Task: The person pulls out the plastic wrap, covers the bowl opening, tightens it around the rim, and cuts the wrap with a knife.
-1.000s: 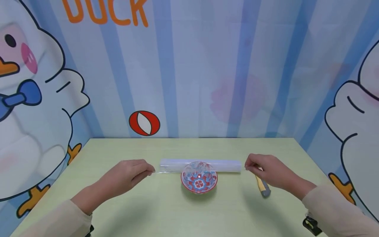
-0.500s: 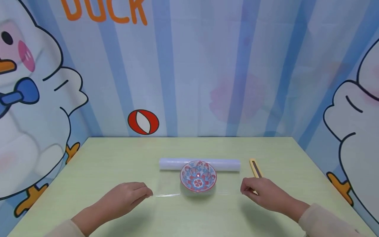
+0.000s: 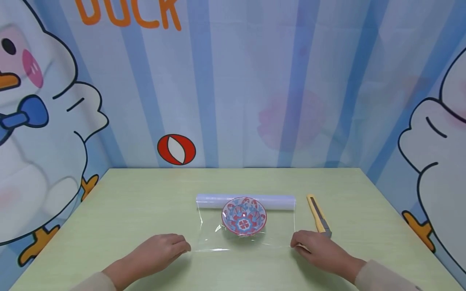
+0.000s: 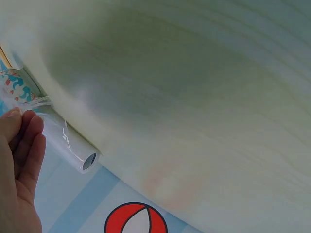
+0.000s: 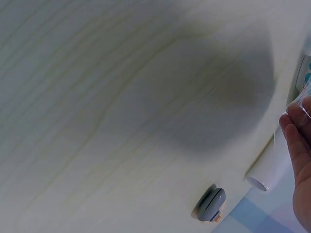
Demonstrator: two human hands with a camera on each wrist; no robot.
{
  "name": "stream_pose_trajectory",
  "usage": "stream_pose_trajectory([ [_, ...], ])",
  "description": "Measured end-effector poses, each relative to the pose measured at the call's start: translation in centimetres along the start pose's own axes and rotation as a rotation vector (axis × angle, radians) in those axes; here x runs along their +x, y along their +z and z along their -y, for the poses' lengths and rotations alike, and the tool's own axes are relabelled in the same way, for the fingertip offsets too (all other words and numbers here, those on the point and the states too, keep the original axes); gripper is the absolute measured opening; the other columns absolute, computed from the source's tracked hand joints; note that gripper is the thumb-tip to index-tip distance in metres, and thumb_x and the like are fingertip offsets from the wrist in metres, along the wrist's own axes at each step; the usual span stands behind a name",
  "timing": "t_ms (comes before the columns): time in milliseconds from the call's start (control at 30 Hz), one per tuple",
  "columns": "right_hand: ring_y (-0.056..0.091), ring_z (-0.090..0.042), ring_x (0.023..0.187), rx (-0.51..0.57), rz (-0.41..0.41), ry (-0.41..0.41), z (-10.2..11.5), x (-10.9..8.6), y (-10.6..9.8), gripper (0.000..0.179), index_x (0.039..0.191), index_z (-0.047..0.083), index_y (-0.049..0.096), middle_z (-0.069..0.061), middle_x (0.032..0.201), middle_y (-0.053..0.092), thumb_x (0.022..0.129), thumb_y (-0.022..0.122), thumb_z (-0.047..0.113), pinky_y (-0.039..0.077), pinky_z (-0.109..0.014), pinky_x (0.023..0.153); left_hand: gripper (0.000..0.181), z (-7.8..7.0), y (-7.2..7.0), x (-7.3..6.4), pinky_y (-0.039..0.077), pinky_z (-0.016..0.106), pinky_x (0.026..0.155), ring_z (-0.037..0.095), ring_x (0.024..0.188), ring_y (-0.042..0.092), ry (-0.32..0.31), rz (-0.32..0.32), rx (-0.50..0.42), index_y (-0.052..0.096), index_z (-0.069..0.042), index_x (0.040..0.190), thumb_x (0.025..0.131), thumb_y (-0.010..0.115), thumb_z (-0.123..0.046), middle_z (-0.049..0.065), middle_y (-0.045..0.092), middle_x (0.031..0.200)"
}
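Clear plastic wrap stretches from its roll toward me, over a bowl with a red and blue pattern. My left hand pinches the near left corner of the film between thumb and fingers. At the near right corner, my right hand pinches the film the same way. In the left wrist view the bunched film shows at the left hand's fingertips, with the roll behind. The right wrist view has the right hand at its edge, film at the fingertips.
A yellow and grey utility knife lies right of the roll, just beyond my right hand. The pale green table ends at a printed fabric backdrop with ducks and a ball.
Both hands have come down and toward me, drawing the film's edge from near the roll over and past the bowl. The roll and bowl stay put; the knife has come into fuller view.
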State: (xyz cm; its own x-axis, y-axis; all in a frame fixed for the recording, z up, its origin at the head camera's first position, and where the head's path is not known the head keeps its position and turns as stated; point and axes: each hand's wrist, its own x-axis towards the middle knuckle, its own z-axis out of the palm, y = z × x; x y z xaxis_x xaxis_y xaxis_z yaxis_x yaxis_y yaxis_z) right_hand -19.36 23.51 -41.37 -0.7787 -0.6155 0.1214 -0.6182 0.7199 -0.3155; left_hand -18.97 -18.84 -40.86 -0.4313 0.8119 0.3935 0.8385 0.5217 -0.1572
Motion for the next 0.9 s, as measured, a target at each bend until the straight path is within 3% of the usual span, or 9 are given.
stream_pose_trajectory([
  [167, 0.057, -0.001, 0.082, -0.001, 0.020, 0.024, -0.2, 0.3, 0.4, 0.006, 0.089, 0.021, 0.063, 0.012, 0.088, 0.062, 0.089, 0.059, 0.017, 0.050, -0.025, 0.071, 0.015, 0.4, 0.4, 0.2, 0.053, 0.018, 0.067, 0.005, 0.076, 0.061, -0.069, 0.091, -0.011, 0.066, -0.017, 0.091, 0.078, 0.069, -0.009, -0.008, 0.064, 0.084],
  [467, 0.059, -0.002, 0.079, 0.014, -0.026, 0.056, -0.4, 0.8, 0.7, 0.005, 0.088, 0.019, 0.064, 0.012, 0.086, 0.063, 0.089, 0.059, 0.018, 0.050, -0.025, 0.069, 0.008, 1.5, 1.3, 1.0, 0.054, 0.021, 0.068, 0.007, 0.076, 0.062, -0.166, 0.179, -0.068, 0.067, -0.015, 0.090, 0.083, 0.065, -0.012, -0.006, 0.065, 0.084],
  [700, 0.056, -0.001, 0.075, 0.012, -0.055, 0.139, -0.8, 2.0, 0.6, 0.006, 0.082, 0.019, 0.064, 0.013, 0.082, 0.061, 0.086, 0.062, 0.016, 0.049, -0.024, 0.066, 0.008, 2.7, 2.2, 2.0, 0.054, 0.024, 0.070, 0.009, 0.077, 0.063, -0.215, 0.179, -0.059, 0.068, -0.014, 0.090, 0.082, 0.067, -0.012, -0.005, 0.065, 0.084],
  [900, 0.059, -0.008, 0.080, 0.025, -0.078, 0.231, -1.2, 3.3, 0.7, 0.005, 0.082, 0.017, 0.066, 0.011, 0.083, 0.064, 0.085, 0.064, 0.015, 0.049, -0.028, 0.070, 0.007, 3.7, 3.1, 3.3, 0.054, 0.025, 0.071, 0.010, 0.077, 0.062, -0.288, 0.209, -0.089, 0.067, -0.013, 0.090, 0.083, 0.066, -0.012, -0.004, 0.065, 0.084],
])
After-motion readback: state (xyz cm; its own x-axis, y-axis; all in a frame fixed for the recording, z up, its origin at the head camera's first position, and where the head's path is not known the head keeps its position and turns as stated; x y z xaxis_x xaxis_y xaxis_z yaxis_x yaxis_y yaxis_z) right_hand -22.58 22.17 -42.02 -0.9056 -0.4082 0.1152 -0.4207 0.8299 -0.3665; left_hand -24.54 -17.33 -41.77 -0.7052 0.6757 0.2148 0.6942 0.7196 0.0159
